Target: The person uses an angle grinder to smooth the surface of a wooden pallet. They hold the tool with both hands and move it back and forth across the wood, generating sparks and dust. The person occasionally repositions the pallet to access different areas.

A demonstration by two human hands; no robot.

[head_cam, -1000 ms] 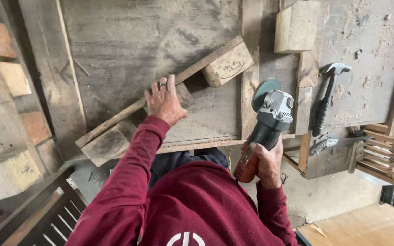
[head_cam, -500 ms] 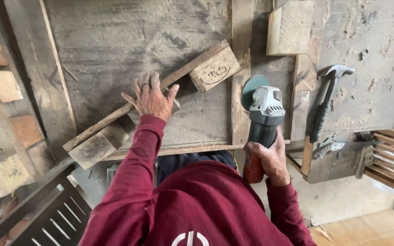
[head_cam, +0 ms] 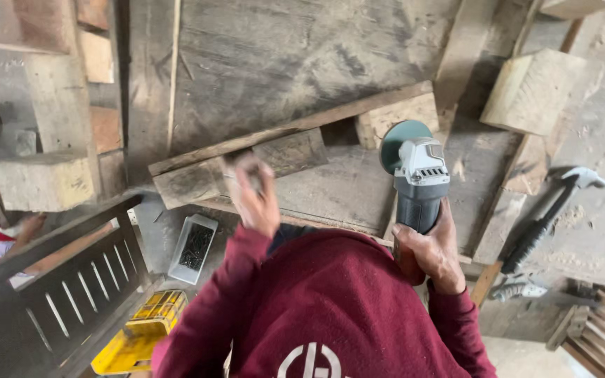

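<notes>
A: Two hands show, seen from above the person's head. The right hand (head_cam: 434, 253) is wrapped tight around the dark body of an angle grinder (head_cam: 418, 180), fingers pressed closed on it. The tool points away from the person, its round green-grey disc at the far end, over the workbench (head_cam: 302, 63).

B: And the other hand?

A: The left hand (head_cam: 253, 194) is blurred, raised just in front of the bench edge. I cannot tell whether it is spread or curled, and it seems to hold nothing.

B: What lies near it?

A: A long weathered wooden strip (head_cam: 295, 127) slants across the bench, resting on two blocks (head_cam: 285, 152). The disc sits near the strip's right end but apart from it.

B: How far along is the work?

A: My judgement: the strip looks rough and grey along its length, so most grinding seems left. A hammer (head_cam: 551, 217) lies to the right, a tray of dark screws (head_cam: 192, 248) below.
</notes>
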